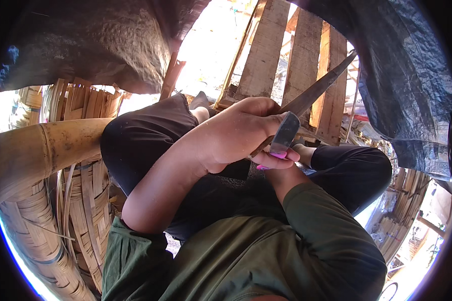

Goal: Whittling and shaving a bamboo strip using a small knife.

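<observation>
My left hand (241, 131) is closed in front of my lap, its fingers wrapped round a long, narrow, dark blade (319, 89). From that hand the blade slants up and to the right, narrowing towards its far end. By the thumb sits a short, dark grey metal piece (286, 133) with a rounded end; whether it joins the blade I cannot tell. My right hand (285, 161) is underneath, its fingers curled just below the metal piece and mostly hidden. Bright pink patches show at the fingers there. What the right hand grips is hidden.
Wooden slats (266, 50) stand ahead of my crossed legs. A thick bamboo pole (50, 150) lies at the left, above woven bamboo (32, 226). Dark plastic sheeting (95, 45) hangs at the upper left, and another dark sheet (412, 85) at the right.
</observation>
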Demonstrator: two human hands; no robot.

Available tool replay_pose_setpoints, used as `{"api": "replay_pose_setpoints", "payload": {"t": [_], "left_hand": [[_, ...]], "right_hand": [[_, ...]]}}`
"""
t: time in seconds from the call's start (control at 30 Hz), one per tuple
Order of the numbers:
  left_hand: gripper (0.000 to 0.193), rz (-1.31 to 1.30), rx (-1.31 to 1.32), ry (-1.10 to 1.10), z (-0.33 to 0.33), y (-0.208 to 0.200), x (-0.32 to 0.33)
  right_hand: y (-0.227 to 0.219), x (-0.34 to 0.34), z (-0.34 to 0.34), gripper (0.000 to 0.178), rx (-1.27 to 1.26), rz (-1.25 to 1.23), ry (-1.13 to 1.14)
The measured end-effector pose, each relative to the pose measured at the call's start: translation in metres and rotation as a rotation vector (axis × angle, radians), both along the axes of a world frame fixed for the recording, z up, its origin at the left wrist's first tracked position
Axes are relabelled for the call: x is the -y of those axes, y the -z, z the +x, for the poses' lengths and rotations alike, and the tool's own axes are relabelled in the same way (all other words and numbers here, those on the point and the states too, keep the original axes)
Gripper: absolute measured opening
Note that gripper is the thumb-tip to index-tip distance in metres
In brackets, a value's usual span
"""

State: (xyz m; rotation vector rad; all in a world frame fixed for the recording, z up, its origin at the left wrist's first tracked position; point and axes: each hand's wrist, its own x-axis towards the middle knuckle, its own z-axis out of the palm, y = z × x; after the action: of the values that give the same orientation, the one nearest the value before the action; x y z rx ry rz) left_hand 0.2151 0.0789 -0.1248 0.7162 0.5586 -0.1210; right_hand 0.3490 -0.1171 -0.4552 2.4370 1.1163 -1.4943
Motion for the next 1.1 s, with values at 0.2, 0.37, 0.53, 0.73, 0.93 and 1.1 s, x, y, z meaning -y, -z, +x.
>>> {"api": "replay_pose_setpoints", "payload": {"t": [0.2, 0.37, 0.53, 0.73, 0.93, 1.1], "left_hand": [[0.035, 0.022, 0.013, 0.014, 0.001, 0.003, -0.001], [0.035, 0.050, -0.007, 0.017, 0.001, 0.001, 0.001], [0.037, 0.079, 0.001, 0.008, 0.001, 0.007, 0.001], [0.040, 0.119, 0.003, -0.002, 0.000, 0.005, 0.004], [0.038, 0.142, -0.016, -0.016, -0.004, 0.007, 0.003], [0.037, 0.164, -0.025, -0.003, 0.001, 0.004, 0.005]], "right_hand": [[-0.002, -0.015, -0.003, 0.025, -0.060, 0.051, 0.035], [-0.018, -0.038, 0.007, 0.024, -0.165, 0.118, 0.110], [-0.039, -0.051, 0.004, 0.024, -0.259, 0.207, 0.186], [-0.073, -0.069, 0.001, 0.023, -0.359, 0.363, 0.296], [-0.130, -0.048, -0.029, 0.022, -0.322, 0.966, 0.246], [-0.119, -0.041, -0.028, 0.022, -0.367, 0.926, 0.287]]}}
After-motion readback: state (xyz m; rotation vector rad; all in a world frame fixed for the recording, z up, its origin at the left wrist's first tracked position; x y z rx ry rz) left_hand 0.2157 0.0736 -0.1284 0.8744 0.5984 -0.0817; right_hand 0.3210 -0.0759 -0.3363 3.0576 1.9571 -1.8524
